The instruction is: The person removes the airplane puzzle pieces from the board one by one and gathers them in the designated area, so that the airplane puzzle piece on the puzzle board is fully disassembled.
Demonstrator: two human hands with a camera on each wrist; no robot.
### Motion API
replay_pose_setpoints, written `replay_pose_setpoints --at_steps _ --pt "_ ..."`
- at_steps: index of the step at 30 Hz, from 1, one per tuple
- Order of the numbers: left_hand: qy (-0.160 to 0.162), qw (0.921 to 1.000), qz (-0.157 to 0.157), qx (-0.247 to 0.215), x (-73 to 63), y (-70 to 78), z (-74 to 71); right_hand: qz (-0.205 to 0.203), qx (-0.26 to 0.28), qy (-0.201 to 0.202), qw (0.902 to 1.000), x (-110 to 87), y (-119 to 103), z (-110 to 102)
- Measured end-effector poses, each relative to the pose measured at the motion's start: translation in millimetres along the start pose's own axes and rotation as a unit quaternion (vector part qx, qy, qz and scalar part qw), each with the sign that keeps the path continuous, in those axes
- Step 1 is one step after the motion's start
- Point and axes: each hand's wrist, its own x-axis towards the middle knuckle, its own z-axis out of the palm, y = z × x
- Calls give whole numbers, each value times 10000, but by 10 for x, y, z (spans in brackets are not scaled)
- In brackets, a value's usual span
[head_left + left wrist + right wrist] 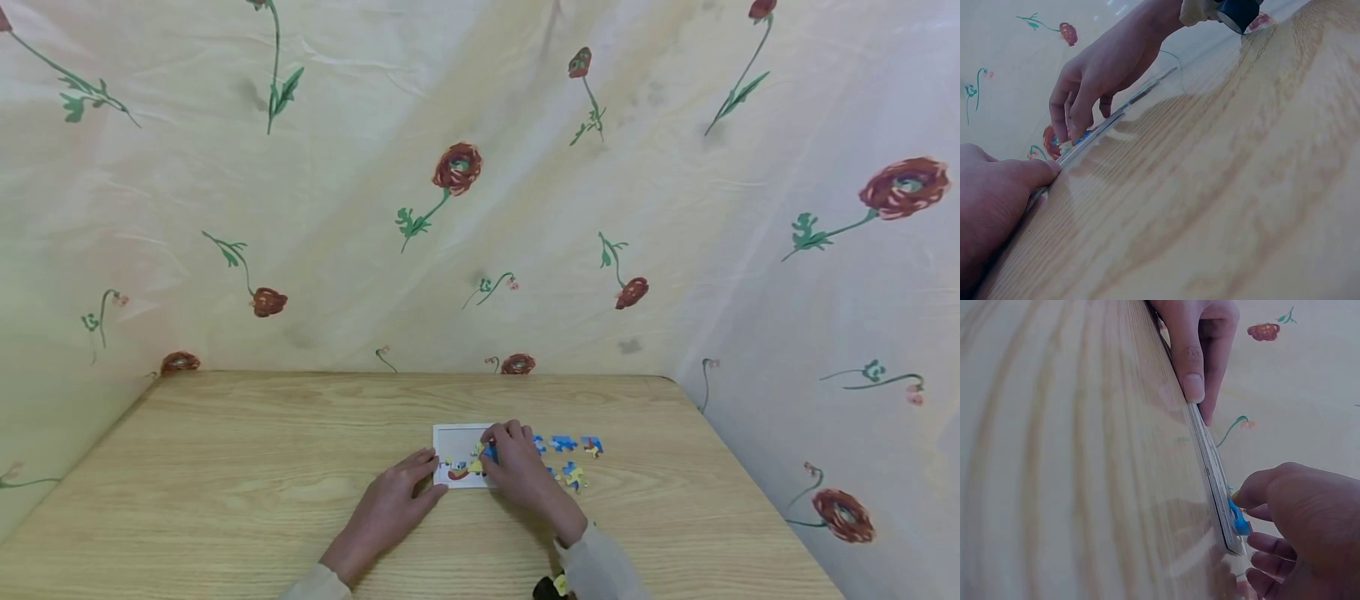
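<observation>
A white-rimmed puzzle tray (459, 427) lies flat on the wooden table, with several joined pieces (457, 471) along its lower left part. My left hand (396, 500) rests at the tray's left end, fingers along the side and thumb at the near corner. Over the tray's right part, my right hand (519, 467) pinches a blue jigsaw piece (1239, 519) between thumb and fingers. In the right wrist view this piece is close against the tray's top face. The right hand hides much of the tray's right side in the head view.
Loose blue and yellow jigsaw pieces (563, 443) lie on the table (262, 467) right of the tray, in two rough rows. A dark round object (545, 589) shows beside the right sleeve. Flower-patterned cloth (337, 183) hangs behind the table and along its sides.
</observation>
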Motion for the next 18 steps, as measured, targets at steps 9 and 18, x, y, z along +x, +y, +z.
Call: replay_pose_setpoints --at_steps 9,18 --pt "-13 10000 -10 -65 -5 3 -7 -37 122 4 9999 -9 19 -28" --pt "-24 9999 -50 -84 -3 10 -8 -70 385 -87 9992 -23 35 -58"
